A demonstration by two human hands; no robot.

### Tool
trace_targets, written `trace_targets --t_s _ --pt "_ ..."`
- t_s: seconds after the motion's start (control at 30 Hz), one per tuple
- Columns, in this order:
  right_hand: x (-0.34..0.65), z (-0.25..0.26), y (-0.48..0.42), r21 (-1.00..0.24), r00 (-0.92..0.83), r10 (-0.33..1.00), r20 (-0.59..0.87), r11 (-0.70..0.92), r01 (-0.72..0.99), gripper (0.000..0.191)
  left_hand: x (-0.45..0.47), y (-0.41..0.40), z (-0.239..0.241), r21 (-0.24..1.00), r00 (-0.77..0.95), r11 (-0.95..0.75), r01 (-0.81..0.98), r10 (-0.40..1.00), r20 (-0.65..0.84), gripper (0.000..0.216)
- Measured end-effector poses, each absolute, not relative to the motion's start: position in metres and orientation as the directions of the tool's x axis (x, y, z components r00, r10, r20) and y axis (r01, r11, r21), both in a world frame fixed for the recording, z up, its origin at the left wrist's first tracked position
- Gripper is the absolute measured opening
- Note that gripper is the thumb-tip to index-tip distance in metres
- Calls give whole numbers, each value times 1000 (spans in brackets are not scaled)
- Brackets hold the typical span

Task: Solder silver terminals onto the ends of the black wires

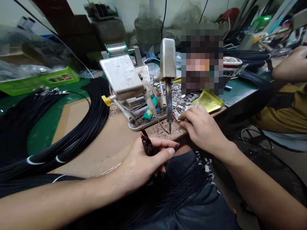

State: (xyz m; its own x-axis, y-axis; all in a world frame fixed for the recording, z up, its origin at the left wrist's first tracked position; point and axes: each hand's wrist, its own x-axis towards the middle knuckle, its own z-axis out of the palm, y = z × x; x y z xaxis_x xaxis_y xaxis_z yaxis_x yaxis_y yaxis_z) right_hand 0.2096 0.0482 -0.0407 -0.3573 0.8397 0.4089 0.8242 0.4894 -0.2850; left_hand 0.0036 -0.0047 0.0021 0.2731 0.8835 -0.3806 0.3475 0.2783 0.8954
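My left hand [144, 159] is closed around a bundle of black cables [146, 144] with red wire ends sticking up. Between its thumb and index finger one cable end [177, 146] is pinched, its red tip pointing right. Just above that tip hangs the pointed soldering iron [169, 110], fixed on a metal stand. My right hand [202, 126] is beside the iron at the front of the gold tray [211, 101], its fingers pinched on a slim reddish-brown piece [177, 118], whose kind I cannot make out. Small metal connectors [184, 95] lie heaped by its fingertips.
The soldering stand [122, 76] carries a solder wire spool [117, 49]. Coiled black cables [96, 118] lie left on cardboard [100, 150]. Finished-looking cable ends with metal connectors [206, 168] hang over my lap. A fan [266, 169] stands below right. Another person's arm [291, 65] shows at right.
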Motion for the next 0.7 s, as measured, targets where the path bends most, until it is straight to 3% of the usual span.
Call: trace_targets --t_s 0.17,0.3,0.53,0.7 --pt "210 -39 51 -220 -388 841 376 488 845 10 5 -5 4 898 276 281 339 882 -381 28" --pt "212 -37 56 -257 -363 850 382 475 842 4 5 -5 3 895 264 282 346 886 -381 29" --pt "217 -40 65 -574 -238 875 422 461 676 16 2 -3 3 902 241 289 320 896 -372 31" --pt "219 -43 57 -770 71 883 464 362 526 10 3 0 4 911 160 318 263 917 -366 31"
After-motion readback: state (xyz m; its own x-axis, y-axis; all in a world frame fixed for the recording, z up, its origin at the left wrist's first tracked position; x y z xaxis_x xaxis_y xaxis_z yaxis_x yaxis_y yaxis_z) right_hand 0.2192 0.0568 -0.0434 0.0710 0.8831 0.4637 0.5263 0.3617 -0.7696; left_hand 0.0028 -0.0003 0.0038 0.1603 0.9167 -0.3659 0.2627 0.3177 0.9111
